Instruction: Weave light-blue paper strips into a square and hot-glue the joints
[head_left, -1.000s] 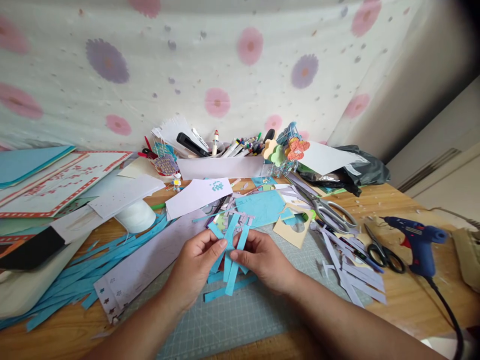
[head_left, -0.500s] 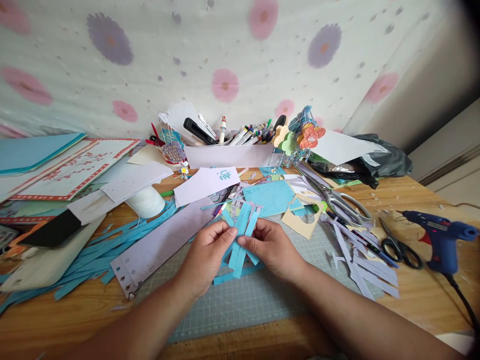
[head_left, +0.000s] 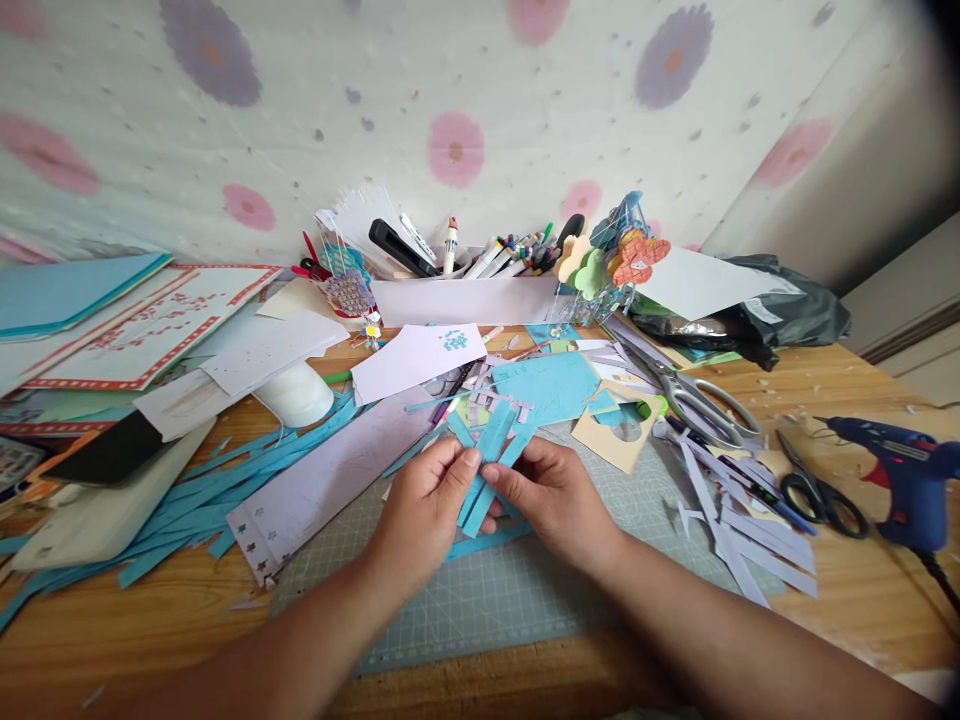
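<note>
Between both hands, above the grey cutting mat (head_left: 420, 630), are several blue paper strips (head_left: 496, 430) that cross over one another. My left hand (head_left: 431, 500) pinches them from the left, its thumb lying on top. From the right, my right hand (head_left: 559, 500) grips the same strips between thumb and curled fingers. Some fingertips show below the strips; the rest are hidden behind the paper. Another blue strip lies on the mat just under the hands. Beyond them rests a flat blue paper sheet (head_left: 547, 385).
Blue strips (head_left: 225, 490) and a long lilac card (head_left: 337, 475) lie left. Right are lilac strips (head_left: 757, 545), large scissors (head_left: 697, 400), black-handled scissors (head_left: 821, 495) and a blue glue gun (head_left: 907, 480). A pen holder (head_left: 465, 300) stands at the back.
The strips have turned and tilted a little to the right between my hands, and some fingertips now show beneath them. The whole view has shifted slightly.
</note>
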